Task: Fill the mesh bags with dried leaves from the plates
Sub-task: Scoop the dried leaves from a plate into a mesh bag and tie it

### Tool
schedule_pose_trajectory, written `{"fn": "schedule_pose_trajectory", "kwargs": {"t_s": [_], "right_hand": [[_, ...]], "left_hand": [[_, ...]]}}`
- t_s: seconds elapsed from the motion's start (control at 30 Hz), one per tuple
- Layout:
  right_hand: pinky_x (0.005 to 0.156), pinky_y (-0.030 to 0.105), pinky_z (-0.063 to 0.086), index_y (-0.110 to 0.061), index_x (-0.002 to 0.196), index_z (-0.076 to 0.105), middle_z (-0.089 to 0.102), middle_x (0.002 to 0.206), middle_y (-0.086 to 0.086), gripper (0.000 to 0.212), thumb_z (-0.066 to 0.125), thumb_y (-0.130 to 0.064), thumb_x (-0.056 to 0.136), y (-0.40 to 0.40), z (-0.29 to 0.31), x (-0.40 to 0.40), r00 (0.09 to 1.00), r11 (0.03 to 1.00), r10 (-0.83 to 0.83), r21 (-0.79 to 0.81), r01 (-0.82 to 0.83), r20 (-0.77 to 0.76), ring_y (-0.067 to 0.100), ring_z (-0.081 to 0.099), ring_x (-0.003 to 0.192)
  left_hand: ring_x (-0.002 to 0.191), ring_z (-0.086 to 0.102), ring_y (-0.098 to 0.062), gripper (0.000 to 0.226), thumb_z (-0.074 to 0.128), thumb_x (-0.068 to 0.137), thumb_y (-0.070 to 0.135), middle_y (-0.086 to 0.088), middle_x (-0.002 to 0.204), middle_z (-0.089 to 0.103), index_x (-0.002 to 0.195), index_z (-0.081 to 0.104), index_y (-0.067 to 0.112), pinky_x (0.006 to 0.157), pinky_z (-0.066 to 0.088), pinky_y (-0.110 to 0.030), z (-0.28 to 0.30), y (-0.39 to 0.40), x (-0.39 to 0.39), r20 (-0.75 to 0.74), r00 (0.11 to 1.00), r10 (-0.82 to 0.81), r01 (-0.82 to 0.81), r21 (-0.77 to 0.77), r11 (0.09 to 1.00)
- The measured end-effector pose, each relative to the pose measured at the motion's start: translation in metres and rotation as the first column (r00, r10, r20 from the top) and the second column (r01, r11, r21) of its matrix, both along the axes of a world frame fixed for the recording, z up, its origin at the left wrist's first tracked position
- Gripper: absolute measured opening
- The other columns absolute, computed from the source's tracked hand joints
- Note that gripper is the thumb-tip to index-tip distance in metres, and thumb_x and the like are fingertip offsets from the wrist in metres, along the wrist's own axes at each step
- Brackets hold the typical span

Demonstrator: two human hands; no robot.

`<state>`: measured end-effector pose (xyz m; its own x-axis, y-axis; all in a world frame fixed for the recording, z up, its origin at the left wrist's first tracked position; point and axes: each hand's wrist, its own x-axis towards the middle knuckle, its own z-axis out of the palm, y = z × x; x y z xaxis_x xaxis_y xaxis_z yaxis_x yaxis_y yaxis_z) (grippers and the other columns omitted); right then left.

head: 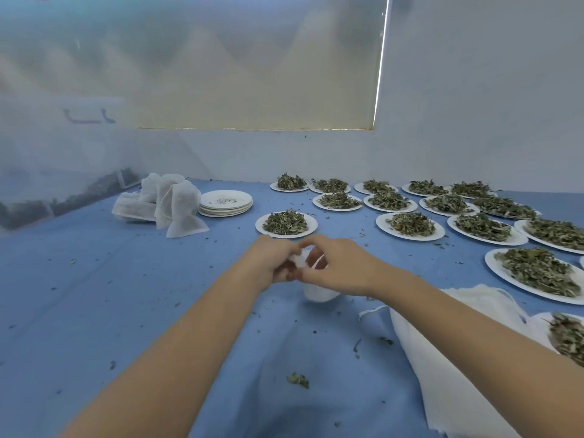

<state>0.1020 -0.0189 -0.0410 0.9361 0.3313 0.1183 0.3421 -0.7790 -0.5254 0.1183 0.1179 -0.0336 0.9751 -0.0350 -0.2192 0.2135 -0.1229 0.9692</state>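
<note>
1. Head view: we see a white mesh bag (316, 290) held between both hands above the blue desk (126, 295); its body hangs below the fingers, its top bunched in the grip.
2. The left hand (271, 260) curls round the bag's top; the right hand (338, 267) pinches its neck from the right side.
3. Just beyond the hands we see a plate of dried leaves (286, 223).
4. Further plates of leaves (410, 225) spread to the right.
5. Far left lie a stack of empty plates (226, 202) and filled bags (164, 200); flat bags (442, 358) lie near right.
</note>
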Motion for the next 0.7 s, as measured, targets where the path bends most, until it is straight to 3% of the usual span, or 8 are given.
{"fn": "schedule_pose_trajectory", "kwargs": {"t_s": [0.07,0.13,0.2,0.27,0.37,0.43,0.53,0.7], "right_hand": [[0.067,0.01,0.042,-0.034,0.124,0.045,0.059,0.097,-0.016,0.056,0.07,-0.045,0.076,0.003,0.005,-0.002,0.997,0.995,-0.002,0.102,-0.005,0.073,0.002,0.057,0.089],[0.058,0.007,0.038,-0.033,0.125,0.044,0.064,0.1,-0.007,0.056,0.072,-0.038,0.078,0.004,0.01,0.0,0.992,0.967,-0.04,0.253,0.008,0.122,0.0,0.055,0.083],[0.054,0.008,0.037,-0.032,0.124,0.045,0.068,0.097,0.001,0.053,0.073,-0.033,0.079,0.003,0.016,0.004,0.994,0.914,-0.07,0.404,0.03,0.084,0.002,0.055,0.078],[0.049,0.009,0.037,-0.033,0.117,0.048,0.07,0.088,0.005,0.041,0.07,-0.027,0.083,0.002,0.022,0.008,0.996,0.869,-0.076,0.493,0.045,0.043,0.001,0.056,0.069],[0.071,0.027,0.051,-0.025,0.122,0.051,0.071,0.094,0.007,0.036,0.065,-0.023,0.088,0.001,0.033,0.018,0.999,0.828,-0.014,0.56,0.035,-0.042,0.015,0.066,0.086],[0.082,0.035,0.05,-0.021,0.125,0.051,0.072,0.099,0.008,0.036,0.062,-0.02,0.09,0.001,0.04,0.025,0.993,0.82,0.075,0.573,-0.01,-0.09,0.021,0.067,0.096],[0.077,0.033,0.05,-0.022,0.123,0.052,0.073,0.093,-0.002,0.033,0.061,-0.023,0.091,0.002,0.051,0.038,0.983,0.856,0.143,0.513,-0.063,-0.117,0.014,0.068,0.091],[0.098,0.048,0.045,-0.021,0.128,0.048,0.064,0.118,0.003,0.04,0.058,-0.033,0.091,0.006,0.059,0.065,0.978,0.909,0.119,0.414,-0.039,-0.169,0.023,0.06,0.11]], "left_hand": [[0.041,0.061,-0.016,0.011,0.054,0.087,-0.001,-0.011,0.055,0.062,0.076,0.057,-0.001,0.042,0.052,-0.023,0.015,0.002,-0.006,0.025,1.0,-0.013,0.018,-0.209,0.978],[0.055,0.067,-0.021,0.01,0.059,0.088,0.008,-0.014,0.076,0.064,0.084,0.058,-0.001,0.053,0.058,-0.029,0.028,0.007,-0.006,0.069,0.998,-0.015,0.035,-0.295,0.955],[0.059,0.065,-0.026,0.017,0.06,0.087,0.017,-0.018,0.081,0.064,0.085,0.054,0.001,0.062,0.058,-0.032,0.039,0.015,-0.002,0.146,0.988,0.058,-0.025,-0.218,0.976],[0.065,0.059,-0.024,0.016,0.063,0.083,0.018,-0.016,0.084,0.064,0.087,0.055,0.005,0.072,0.053,-0.033,0.046,0.023,0.005,0.297,0.949,0.104,-0.109,-0.001,0.994],[0.1,0.052,-0.012,0.039,0.068,0.078,0.024,0.004,0.112,0.053,0.115,0.055,0.027,0.077,0.044,-0.026,0.051,0.033,0.012,0.471,0.88,-0.067,-0.068,0.264,0.962],[0.116,0.046,-0.005,0.041,0.066,0.082,0.027,0.014,0.124,0.05,0.121,0.055,0.034,0.086,0.038,-0.023,0.055,0.037,0.017,0.468,0.857,-0.218,0.088,0.283,0.955],[0.114,0.051,0.001,0.031,0.062,0.086,0.03,0.019,0.119,0.059,0.117,0.062,0.031,0.099,0.039,-0.026,0.057,0.041,0.028,0.45,0.839,-0.306,0.229,0.218,0.949],[0.111,0.056,-0.004,0.017,0.06,0.088,0.031,0.016,0.108,0.067,0.101,0.07,0.034,0.094,0.042,-0.028,0.049,0.045,0.054,0.513,0.814,-0.274,0.202,0.192,0.96]]}}
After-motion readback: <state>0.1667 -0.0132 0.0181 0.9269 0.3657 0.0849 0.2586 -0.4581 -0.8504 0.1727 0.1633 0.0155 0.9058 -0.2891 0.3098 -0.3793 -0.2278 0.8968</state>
